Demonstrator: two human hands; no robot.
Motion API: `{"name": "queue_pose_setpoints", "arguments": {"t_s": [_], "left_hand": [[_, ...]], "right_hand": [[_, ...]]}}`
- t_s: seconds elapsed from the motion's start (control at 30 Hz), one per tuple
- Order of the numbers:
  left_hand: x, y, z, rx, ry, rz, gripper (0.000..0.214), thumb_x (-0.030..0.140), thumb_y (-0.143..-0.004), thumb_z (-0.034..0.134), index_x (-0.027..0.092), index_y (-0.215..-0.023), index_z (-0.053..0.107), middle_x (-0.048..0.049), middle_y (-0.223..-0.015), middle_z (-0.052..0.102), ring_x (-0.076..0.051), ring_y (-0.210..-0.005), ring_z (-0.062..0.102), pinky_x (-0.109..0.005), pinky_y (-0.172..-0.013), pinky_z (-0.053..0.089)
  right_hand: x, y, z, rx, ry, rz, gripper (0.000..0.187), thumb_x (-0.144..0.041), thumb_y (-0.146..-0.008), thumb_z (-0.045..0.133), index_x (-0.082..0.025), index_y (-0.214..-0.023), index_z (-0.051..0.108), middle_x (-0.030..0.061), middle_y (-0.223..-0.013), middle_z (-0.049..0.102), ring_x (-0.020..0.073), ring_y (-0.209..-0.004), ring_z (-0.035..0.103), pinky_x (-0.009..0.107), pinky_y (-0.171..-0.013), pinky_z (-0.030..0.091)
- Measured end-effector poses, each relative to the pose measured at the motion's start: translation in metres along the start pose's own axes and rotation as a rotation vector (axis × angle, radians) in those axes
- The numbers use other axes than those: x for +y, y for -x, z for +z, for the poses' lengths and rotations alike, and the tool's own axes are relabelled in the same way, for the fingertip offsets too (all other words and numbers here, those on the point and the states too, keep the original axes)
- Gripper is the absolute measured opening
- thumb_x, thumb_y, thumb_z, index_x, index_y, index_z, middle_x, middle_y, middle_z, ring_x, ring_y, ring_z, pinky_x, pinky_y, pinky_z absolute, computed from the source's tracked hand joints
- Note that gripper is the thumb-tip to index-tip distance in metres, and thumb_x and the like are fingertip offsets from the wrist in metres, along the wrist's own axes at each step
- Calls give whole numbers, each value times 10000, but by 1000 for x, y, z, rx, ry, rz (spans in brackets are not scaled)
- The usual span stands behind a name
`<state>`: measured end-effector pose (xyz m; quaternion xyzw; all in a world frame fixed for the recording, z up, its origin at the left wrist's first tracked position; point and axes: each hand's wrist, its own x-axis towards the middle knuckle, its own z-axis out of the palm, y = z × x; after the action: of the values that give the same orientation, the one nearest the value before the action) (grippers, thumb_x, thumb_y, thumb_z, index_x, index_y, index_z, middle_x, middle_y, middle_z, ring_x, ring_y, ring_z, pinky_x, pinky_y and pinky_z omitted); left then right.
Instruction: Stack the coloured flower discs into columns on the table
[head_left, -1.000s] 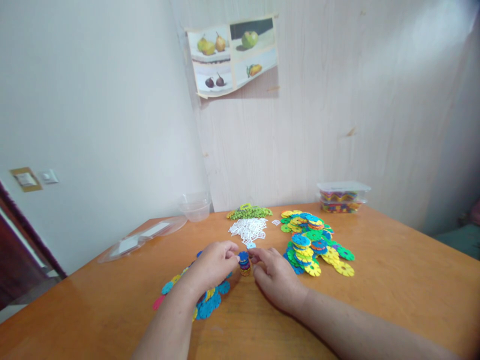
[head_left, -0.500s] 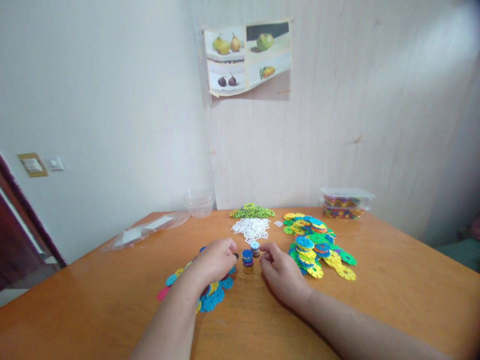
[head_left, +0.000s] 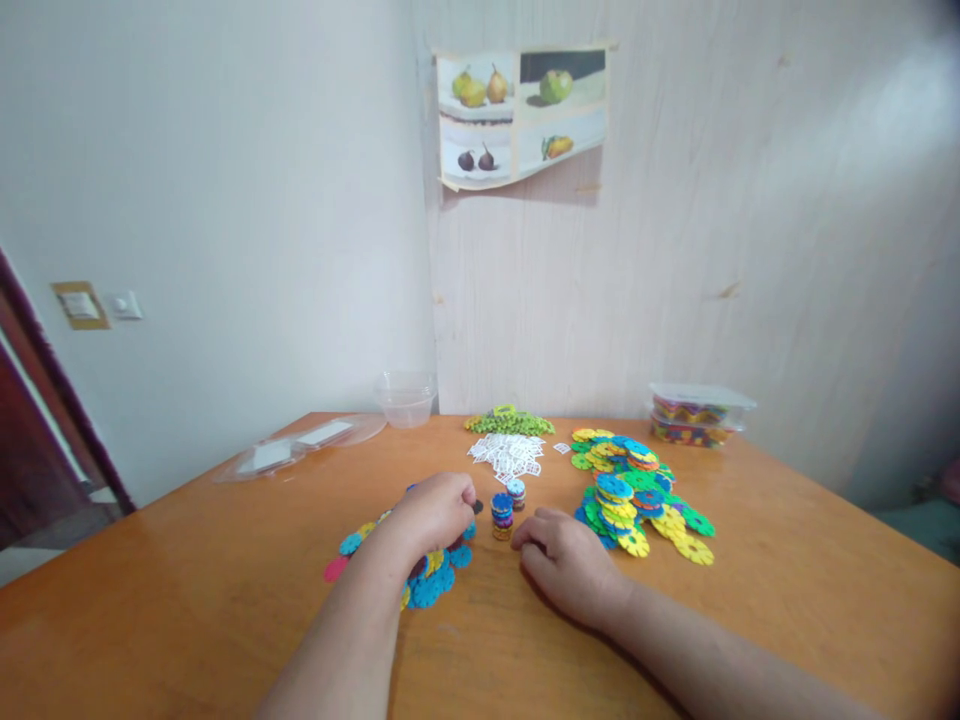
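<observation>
My left hand [head_left: 439,515] reaches over a heap of small notched plastic discs [head_left: 427,588], mostly blue and yellow, with a pink one at its left edge. Its thumb and index finger are pinched on a dark disc [head_left: 478,507]. Just right of that disc stands a short stack of discs [head_left: 502,515] with a blue one on top. Behind it is a second small stack [head_left: 516,492] topped in light blue. My right hand [head_left: 566,560] rests on the table with loosely bent fingers, its fingertips beside the nearer stack. No piece shows in it.
Large flower-shaped discs [head_left: 630,500] lie piled on the right. White pieces [head_left: 510,455] and green pieces [head_left: 510,422] are heaped at the back. A clear tub [head_left: 406,400], flat plastic lids [head_left: 300,448] and filled boxes [head_left: 697,415] stand along the wooden table [head_left: 480,660].
My right hand has drawn back from the farther stack and lowered toward the table. My left hand keeps its pinch on the dark disc. The view has shifted slightly left.
</observation>
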<state>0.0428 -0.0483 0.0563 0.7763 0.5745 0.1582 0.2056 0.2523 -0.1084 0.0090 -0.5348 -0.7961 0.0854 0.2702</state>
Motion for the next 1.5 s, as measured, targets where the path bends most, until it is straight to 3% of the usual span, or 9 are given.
{"name": "queue_pose_setpoints", "arguments": {"t_s": [0.17, 0.23, 0.33, 0.47, 0.57, 0.93, 1.27, 1.5], "left_hand": [[4, -5, 6, 112, -144, 193, 301, 129, -737, 487, 264, -911, 692, -38, -997, 707, -201, -929, 612, -260, -751, 409], [5, -5, 10, 77, -183, 227, 334, 123, -730, 496, 284, -931, 708, -36, -1060, 704, -219, -998, 601, -277, -800, 407], [7, -4, 12, 3, -253, 183, 253, 148, -720, 520, 273, -814, 719, -50, -943, 724, -243, -913, 629, -312, -778, 409], [6, 0, 6, 28, -315, 101, 137, 148, -652, 565, 225, -580, 651, -54, -674, 679, -233, -732, 628, -324, -735, 404], [5, 1, 0, 10, -334, 54, 126, 146, -607, 580, 213, -506, 615, -50, -577, 638, -220, -640, 606, -315, -690, 401], [1, -4, 2, 13, -380, 51, 135, 211, -641, 568, 216, -563, 678, -84, -688, 696, -229, -685, 627, -318, -693, 414], [9, 2, -7, -104, -446, -3, 150, 221, -640, 569, 220, -669, 716, -65, -729, 719, -201, -726, 638, -274, -683, 431], [11, 4, -9, -73, -433, -13, 121, 206, -635, 573, 210, -631, 694, -82, -721, 713, -236, -732, 646, -316, -701, 430]], "right_hand": [[-1, 0, -1, -13, 25, -19, 280, -183, -827, 463, -255, -871, 730, 27, -862, 657, 162, -854, 605, 240, -765, 409], [-1, 0, 0, -16, 34, -22, 290, -182, -830, 461, -254, -882, 736, 31, -862, 657, 161, -853, 607, 240, -769, 413], [-1, 1, 0, -22, 44, -27, 294, -182, -829, 465, -255, -896, 742, 32, -862, 656, 161, -854, 609, 239, -768, 417], [0, 2, 0, -23, 49, -28, 297, -185, -828, 474, -262, -915, 747, 32, -863, 659, 163, -859, 609, 240, -767, 420], [-2, 3, -1, -10, 50, -31, 303, -183, -834, 471, -258, -930, 748, 37, -871, 665, 164, -863, 610, 239, -772, 423], [-2, -1, 1, -28, 69, -54, 314, -215, -867, 452, -272, -969, 743, 36, -883, 650, 163, -862, 609, 234, -773, 426], [-2, -5, 3, -60, 83, -44, 331, -241, -874, 440, -287, -1028, 730, 31, -915, 664, 165, -880, 609, 228, -779, 414], [-2, -8, 4, -70, 129, -31, 358, -231, -866, 430, -309, -1067, 716, 23, -916, 669, 165, -862, 619, 227, -739, 402]]}}
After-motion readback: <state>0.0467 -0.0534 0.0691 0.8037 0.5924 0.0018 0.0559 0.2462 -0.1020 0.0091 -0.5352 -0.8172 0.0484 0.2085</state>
